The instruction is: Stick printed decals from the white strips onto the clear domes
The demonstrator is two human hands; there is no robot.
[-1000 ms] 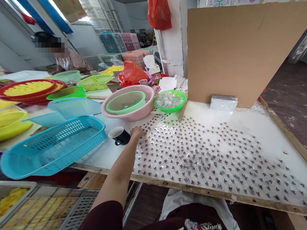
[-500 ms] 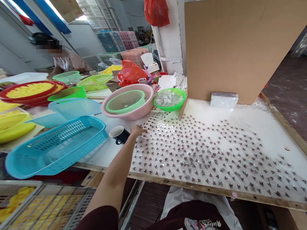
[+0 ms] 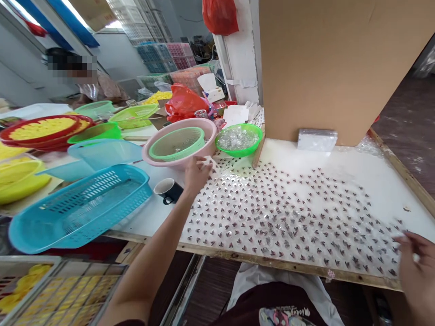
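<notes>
A clear plastic sheet [image 3: 251, 213], patterned with many small dark motifs, lies over the white tabletop. At its far left corner my left hand [image 3: 196, 175] is closed, and a corner of the sheet rises at its fingertips. A dark mug with a white inside [image 3: 169, 191] lies tilted beside my left forearm. My right hand [image 3: 416, 267] is at the right edge of view, above the sheet's near right part. Its fingers are curled together; what they hold, if anything, cannot be made out.
Behind the left hand are a pink basin [image 3: 146, 154] and a green bowl of clear pieces [image 3: 239, 151]. A blue basket [image 3: 84, 199] stands left. Cardboard [image 3: 316, 68] and a clear-wrapped stack [image 3: 317, 140] stand at the back. Another person [image 3: 105, 88] sits far left.
My left hand has moved slightly away from me, and the sheet's corner is now raised at its fingers. My right hand has come into view at the right edge.
</notes>
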